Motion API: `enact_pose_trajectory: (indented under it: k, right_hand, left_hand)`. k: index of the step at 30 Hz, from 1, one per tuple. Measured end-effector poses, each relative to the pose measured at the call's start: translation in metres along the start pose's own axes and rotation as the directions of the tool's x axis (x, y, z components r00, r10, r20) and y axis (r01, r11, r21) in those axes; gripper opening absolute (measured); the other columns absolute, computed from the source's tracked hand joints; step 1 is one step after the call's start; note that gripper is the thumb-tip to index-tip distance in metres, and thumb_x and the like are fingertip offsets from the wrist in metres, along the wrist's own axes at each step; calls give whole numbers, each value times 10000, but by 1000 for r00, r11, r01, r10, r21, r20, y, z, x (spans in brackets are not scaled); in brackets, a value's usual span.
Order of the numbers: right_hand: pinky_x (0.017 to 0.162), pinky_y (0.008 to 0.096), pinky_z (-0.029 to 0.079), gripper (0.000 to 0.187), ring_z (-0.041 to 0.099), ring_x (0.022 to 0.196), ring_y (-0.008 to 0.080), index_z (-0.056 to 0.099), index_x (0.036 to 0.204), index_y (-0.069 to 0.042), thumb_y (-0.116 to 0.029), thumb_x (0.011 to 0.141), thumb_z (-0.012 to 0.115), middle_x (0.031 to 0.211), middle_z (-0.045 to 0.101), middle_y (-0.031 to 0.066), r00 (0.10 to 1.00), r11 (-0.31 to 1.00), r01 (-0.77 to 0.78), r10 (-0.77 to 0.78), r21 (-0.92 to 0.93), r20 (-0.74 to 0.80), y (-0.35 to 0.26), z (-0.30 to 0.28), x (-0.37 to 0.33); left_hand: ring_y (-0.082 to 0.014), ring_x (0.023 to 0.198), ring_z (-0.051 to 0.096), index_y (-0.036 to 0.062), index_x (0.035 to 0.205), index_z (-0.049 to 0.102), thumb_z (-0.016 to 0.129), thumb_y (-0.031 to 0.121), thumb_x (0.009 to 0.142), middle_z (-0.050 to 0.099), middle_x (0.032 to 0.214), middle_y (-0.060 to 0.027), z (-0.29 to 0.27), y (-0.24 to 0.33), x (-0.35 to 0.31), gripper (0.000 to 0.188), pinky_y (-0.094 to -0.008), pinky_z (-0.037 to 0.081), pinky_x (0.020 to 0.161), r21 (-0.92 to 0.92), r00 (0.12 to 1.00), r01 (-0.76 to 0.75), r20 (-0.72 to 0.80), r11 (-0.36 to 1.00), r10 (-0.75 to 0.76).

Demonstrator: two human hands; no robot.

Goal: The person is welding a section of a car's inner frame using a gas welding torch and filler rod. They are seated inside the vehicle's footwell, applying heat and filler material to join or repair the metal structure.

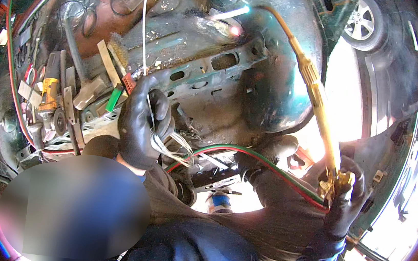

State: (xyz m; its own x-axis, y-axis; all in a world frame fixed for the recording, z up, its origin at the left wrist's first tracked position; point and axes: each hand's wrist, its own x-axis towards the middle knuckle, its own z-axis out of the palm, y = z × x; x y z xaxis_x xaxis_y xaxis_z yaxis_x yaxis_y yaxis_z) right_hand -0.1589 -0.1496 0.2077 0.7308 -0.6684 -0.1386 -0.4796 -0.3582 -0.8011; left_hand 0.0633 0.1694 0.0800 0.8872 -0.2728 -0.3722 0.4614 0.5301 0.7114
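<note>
My left hand [138, 122], in a black glove, is closed around a thin pale wire [145, 25]. One length of it rises past my fingers toward the far metal; the rest hangs in a loose coil [178, 154] below my palm. My right hand [343, 213], also gloved, grips the valve end of a brass gas torch [318, 99]. Its thin bent tip points left over the dark green metal panel [284, 61]. A bright flame [234, 13] comes from the tip, close to a glowing spot [236, 31]. A red and green twin hose [267, 163] runs to the torch's base.
On the left lie a yellow angle grinder [49, 92], a hammer [89, 93], a wire brush [118, 55] and several other hand tools. A red hose [9, 53] curves along the left edge. Another car's wheel [361, 23] shows at far right.
</note>
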Motion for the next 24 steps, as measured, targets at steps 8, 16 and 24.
enact_pose_trajectory:
  k: [8,16,24]
  right_hand:
    - [935,376,511,805,645,1021,205,683,1240,27,-649,823,815,1126,680,100,998,989,10,-19,-146,-59,4,12,9]
    - [843,373,519,824,655,954,199,658,1218,0,-757,892,665,1068,689,101,994,952,66,-89,-299,-66,10,8,12]
    - [981,414,491,817,623,1103,230,647,1246,15,-683,842,780,1179,656,108,995,977,-74,59,-201,-79,10,-1,13]
  left_hand:
    - [-64,430,327,40,1468,521,433,399,1121,468,709,19,0,2,2,507,-235,305,397,49,997,68,36,996,-70]
    - [-87,380,344,16,1442,528,390,420,1141,479,647,15,1,-6,14,522,-260,316,374,8,972,228,-55,974,-228]
    - [-60,452,378,6,1406,568,411,436,1130,481,685,18,1,-8,18,535,-225,300,419,-6,943,328,-54,945,-328]
